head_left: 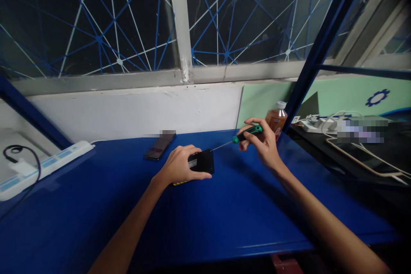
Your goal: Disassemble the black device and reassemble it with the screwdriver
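Note:
My left hand (180,165) is closed around a black rectangular device (205,162) with a small pale label, steadying it over the blue table. A strip of yellow shows beneath that hand; what it belongs to is mostly hidden. My right hand (265,143) grips a screwdriver (248,133) by its green and black handle. Its thin metal shaft slants down to the left, and the tip is at the device's upper right corner; whether it touches a screw is too small to tell. A dark phone (160,145) lies on the table behind my left hand.
A bottle of brown drink (276,117) stands behind my right hand. At the left lies a white power strip (48,169) with a black cable. On the dark surface at right are a phone (362,156), cables and a white adapter. Blue frame posts (321,47) rise at both sides.

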Demonstrator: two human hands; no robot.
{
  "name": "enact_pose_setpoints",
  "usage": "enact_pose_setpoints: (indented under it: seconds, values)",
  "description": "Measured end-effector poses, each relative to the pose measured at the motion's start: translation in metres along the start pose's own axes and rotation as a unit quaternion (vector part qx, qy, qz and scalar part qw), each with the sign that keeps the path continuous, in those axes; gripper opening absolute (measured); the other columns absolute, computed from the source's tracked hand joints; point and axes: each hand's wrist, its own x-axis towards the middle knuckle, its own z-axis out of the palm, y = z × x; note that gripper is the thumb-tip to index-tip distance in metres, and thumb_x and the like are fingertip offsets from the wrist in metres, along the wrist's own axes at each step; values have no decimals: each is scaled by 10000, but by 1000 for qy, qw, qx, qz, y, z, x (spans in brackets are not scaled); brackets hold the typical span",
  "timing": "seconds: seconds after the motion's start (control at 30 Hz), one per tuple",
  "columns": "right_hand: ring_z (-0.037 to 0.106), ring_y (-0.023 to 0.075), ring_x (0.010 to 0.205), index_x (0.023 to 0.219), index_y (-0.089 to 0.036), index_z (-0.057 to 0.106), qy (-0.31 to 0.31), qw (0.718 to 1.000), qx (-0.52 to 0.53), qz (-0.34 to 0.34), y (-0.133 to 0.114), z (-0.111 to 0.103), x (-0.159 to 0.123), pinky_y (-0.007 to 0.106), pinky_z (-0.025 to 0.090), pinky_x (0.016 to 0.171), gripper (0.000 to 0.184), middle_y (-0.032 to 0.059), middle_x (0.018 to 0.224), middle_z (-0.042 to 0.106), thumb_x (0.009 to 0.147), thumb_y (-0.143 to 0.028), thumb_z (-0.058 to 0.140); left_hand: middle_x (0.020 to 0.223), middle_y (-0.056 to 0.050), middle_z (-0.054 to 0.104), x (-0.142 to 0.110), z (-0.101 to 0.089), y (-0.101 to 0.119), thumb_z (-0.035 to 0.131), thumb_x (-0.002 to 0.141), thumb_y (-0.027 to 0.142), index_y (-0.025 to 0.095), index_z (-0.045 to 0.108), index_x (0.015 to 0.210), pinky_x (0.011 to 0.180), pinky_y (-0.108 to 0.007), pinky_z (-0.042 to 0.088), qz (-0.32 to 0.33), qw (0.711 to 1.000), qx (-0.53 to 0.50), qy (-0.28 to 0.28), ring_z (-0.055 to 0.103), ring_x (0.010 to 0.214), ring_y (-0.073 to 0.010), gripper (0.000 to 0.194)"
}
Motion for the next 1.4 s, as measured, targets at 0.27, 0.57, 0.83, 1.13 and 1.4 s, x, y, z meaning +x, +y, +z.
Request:
enact_pose_setpoints:
  seconds: [0.27, 0.57, 0.83, 1.13, 1.4]
  values:
    - [560, 120, 390, 976, -217, 518, 48, 995, -89, 16, 1, 1, -2, 244, 454, 385, 212, -60, 547, 538, 872, -375, 615, 1047, -86, 649, 1, -4, 7, 667, 666, 670, 226, 621, 1189, 843, -435, 469, 9, 1000, -3, -16, 618, 910, -267, 687]
    - [579, 117, 399, 988, -234, 457, 20, 999, -32, 21, 6, -1, 2, 249, 468, 386, 307, -42, 675, 591, 815, -334, 690, 1159, -77, 621, 1, -6, 11, 724, 638, 602, 237, 618, 1150, 916, -475, 429, 3, 998, -49, -44, 579, 1019, -288, 637]
    - [620, 126, 493, 1028, -225, 477, -12, 999, -36, 22, 4, -4, 2, 255, 499, 425, 282, 5, 801, 629, 853, -382, 632, 1157, -77, 614, 0, -3, 7, 736, 637, 578, 246, 621, 1162, 941, -502, 411, 6, 996, -84, -33, 573, 1020, -287, 631]
    - [575, 120, 425, 940, -201, 535, 51, 993, -107, 10, 8, -2, 2, 248, 478, 404, 280, -33, 597, 567, 806, -392, 691, 1187, -86, 605, -1, -2, 6, 737, 650, 557, 254, 602, 1215, 953, -527, 406, 2, 996, -81, -28, 554, 1064, -311, 655]
    - [601, 127, 478, 1052, -221, 492, -5, 999, -35, 7, 6, -4, 3, 288, 514, 478, 319, -9, 741, 628, 822, -345, 675, 1170, -81, 617, 0, -3, 8, 749, 639, 566, 239, 612, 1193, 957, -497, 415, 9, 997, -75, -27, 571, 1053, -293, 658]
